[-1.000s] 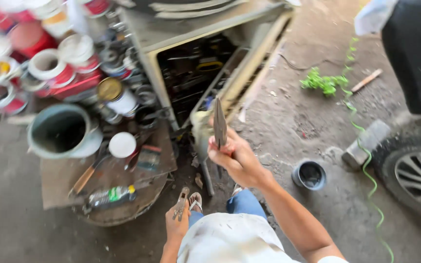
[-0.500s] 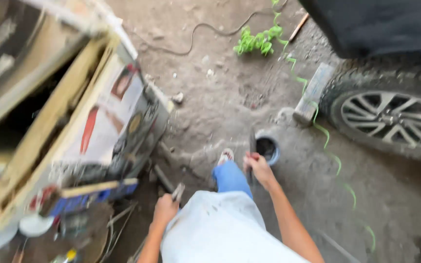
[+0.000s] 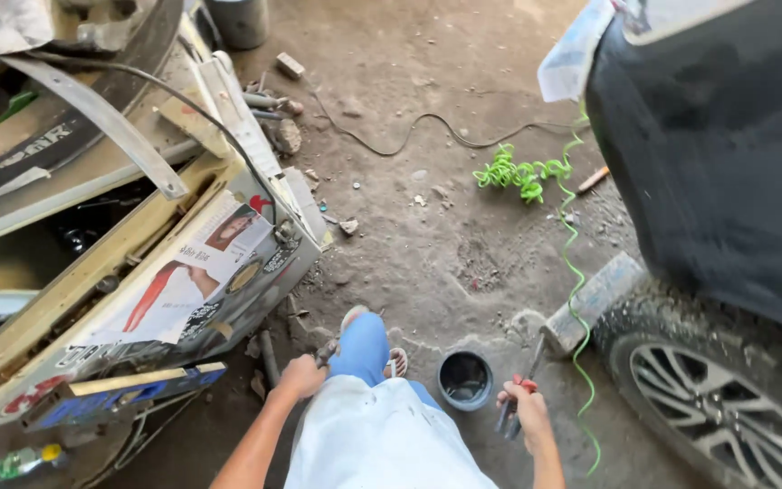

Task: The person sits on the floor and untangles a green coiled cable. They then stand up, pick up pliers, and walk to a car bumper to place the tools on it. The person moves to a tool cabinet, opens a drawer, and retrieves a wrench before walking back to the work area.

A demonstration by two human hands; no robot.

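My right hand (image 3: 525, 412) grips a pair of pliers with red handles (image 3: 519, 394), the jaws pointing up toward a grey block (image 3: 593, 299) beside the car wheel (image 3: 721, 412). A small dark round tin (image 3: 464, 379) stands on the dirt floor just left of that hand. My left hand (image 3: 301, 373) is closed around a small dark tool (image 3: 326, 352) next to my knee in blue trousers (image 3: 360, 346). A white apron (image 3: 375, 439) covers my lap.
A battered metal cabinet (image 3: 138, 272) with pasted paper sheets leans at the left. A green coiled hose (image 3: 536, 181) runs across the floor past the dark car body (image 3: 717, 154). A black cable (image 3: 409, 127) and loose stones lie farther off.
The view has swung from the shelf of paint cans to the floor and car. My right hand went from a flat tool held near the cabinet down beside the tin, now holding pliers.
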